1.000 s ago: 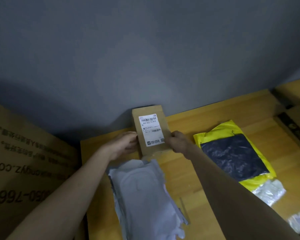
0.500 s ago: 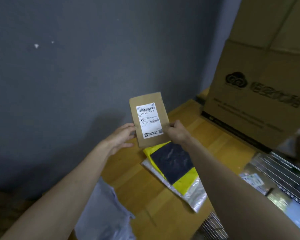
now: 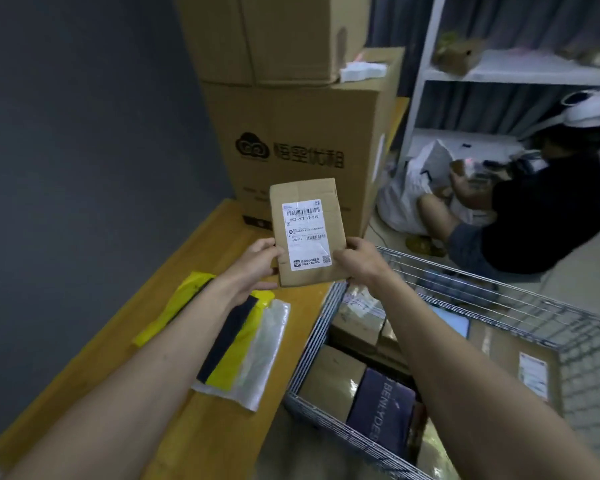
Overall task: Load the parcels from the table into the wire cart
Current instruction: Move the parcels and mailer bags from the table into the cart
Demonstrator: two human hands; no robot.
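I hold a small brown cardboard parcel (image 3: 305, 209) with a white shipping label upright in the air, above the table's right edge. My left hand (image 3: 257, 263) grips its lower left side and my right hand (image 3: 357, 261) grips its lower right corner. The wire cart (image 3: 309, 344) stands at the right, below my right arm, with several boxes and a dark parcel inside. On the wooden table (image 3: 201, 244) a yellow and black plastic mailer (image 3: 236, 351) lies on a clear bag, partly hidden by my left forearm.
Large stacked cardboard boxes (image 3: 291, 133) stand on the table's far end. A grey wall runs along the left. A person in dark clothes (image 3: 534, 209) sits on the floor at the right by a white shelf (image 3: 420, 84) and a white bag.
My view swung right and both hands carried the parcel off the table toward the cart. The cart, the stacked boxes and the seated person came into view.
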